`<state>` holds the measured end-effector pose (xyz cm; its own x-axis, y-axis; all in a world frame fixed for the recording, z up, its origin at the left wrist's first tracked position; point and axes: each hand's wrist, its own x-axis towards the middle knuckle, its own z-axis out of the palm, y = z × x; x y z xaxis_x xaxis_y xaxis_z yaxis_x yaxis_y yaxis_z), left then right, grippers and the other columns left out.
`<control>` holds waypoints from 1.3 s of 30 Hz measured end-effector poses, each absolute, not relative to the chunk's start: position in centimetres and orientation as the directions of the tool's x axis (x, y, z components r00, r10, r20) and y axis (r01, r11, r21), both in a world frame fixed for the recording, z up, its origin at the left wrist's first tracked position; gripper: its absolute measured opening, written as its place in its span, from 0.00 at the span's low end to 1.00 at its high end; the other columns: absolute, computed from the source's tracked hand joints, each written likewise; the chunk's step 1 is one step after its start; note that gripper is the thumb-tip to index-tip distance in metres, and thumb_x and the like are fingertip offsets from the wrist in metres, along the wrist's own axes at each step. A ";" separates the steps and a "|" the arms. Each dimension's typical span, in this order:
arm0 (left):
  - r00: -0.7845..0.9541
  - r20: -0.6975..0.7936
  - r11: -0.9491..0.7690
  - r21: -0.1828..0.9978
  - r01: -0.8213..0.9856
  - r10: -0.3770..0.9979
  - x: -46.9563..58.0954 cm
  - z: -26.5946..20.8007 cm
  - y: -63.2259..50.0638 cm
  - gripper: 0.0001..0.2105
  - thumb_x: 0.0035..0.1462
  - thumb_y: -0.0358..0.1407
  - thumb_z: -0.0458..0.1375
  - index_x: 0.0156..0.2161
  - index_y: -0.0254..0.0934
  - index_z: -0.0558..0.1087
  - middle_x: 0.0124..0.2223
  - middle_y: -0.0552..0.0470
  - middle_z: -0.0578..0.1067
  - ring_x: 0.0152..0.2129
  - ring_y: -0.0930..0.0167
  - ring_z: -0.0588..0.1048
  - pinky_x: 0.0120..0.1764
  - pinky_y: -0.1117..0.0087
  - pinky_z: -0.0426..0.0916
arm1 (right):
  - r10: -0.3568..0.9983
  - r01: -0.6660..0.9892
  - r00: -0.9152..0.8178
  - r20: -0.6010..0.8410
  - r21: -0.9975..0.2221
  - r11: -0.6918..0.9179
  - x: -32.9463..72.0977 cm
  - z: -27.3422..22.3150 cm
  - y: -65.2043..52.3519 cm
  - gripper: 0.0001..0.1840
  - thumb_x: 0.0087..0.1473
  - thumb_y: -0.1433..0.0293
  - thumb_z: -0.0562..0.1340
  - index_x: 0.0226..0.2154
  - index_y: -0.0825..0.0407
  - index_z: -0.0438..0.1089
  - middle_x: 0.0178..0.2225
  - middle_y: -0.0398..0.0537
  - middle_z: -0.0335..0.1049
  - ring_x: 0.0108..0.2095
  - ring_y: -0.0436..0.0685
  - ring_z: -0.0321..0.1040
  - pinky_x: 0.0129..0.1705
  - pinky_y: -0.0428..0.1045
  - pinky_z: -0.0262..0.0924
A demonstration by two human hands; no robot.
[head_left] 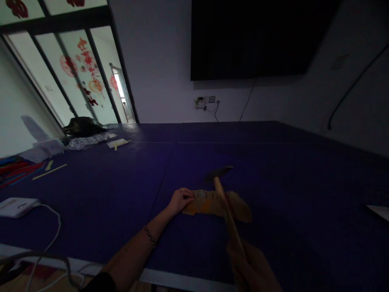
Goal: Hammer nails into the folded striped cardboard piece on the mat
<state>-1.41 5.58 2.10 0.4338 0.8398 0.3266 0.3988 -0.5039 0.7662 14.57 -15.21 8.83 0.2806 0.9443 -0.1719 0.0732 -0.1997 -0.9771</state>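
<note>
A brown, flat piece with a rounded right end lies on the dark blue table. It has an orange patch and several small dark marks along its far edge; its material I cannot tell. My left hand rests at its left end, thumb and fingers pinched together. Whatever is between those fingertips is too small or hidden to name. My right hand is wrapped round the wooden handle of a hammer. The hammer's dark head is blurred and appears above the piece's far edge.
At the left lie a white power bank with a white cable, red and blue strips, yellow strips and plastic bags. A dark bag sits at the far left. A flat light-coloured object lies at the right.
</note>
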 end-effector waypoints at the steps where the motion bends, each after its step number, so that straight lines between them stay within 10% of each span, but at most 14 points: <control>1: 0.439 0.328 -0.510 0.758 0.406 0.837 -1.4 2.1 5.6 0.04 0.45 0.32 0.58 0.24 0.35 0.74 0.31 0.50 0.75 0.32 0.71 0.72 0.40 0.71 0.65 | 0.961 0.123 0.226 -0.157 -0.974 -0.188 14.1 9.6 -14.8 0.17 0.40 0.55 0.58 0.22 0.53 0.63 0.16 0.39 0.56 0.18 0.48 0.55 0.19 0.42 0.53; 31: 0.426 0.337 -0.526 0.703 0.479 0.839 -0.9 1.7 5.7 0.03 0.44 0.31 0.59 0.24 0.33 0.74 0.30 0.50 0.73 0.31 0.71 0.71 0.38 0.72 0.65 | 0.973 0.506 0.168 -0.157 -0.834 -0.222 11.0 8.0 -11.7 0.10 0.41 0.64 0.51 0.15 0.51 0.56 0.13 0.40 0.54 0.17 0.49 0.55 0.19 0.44 0.47; 39: 0.453 0.340 -0.543 0.700 0.464 0.824 -0.9 1.9 5.7 0.01 0.43 0.29 0.59 0.24 0.34 0.73 0.30 0.52 0.74 0.31 0.72 0.71 0.38 0.72 0.65 | 0.960 0.561 0.281 -0.006 -0.810 -0.169 15.5 11.6 -10.8 0.19 0.41 0.55 0.50 0.27 0.53 0.64 0.09 0.38 0.55 0.12 0.51 0.55 0.15 0.45 0.48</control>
<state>-0.92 5.65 1.92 0.4527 0.8244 0.3398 0.4641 -0.5432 0.6997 15.47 -10.82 11.65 0.2814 0.9596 -0.0060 0.5607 -0.1695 -0.8105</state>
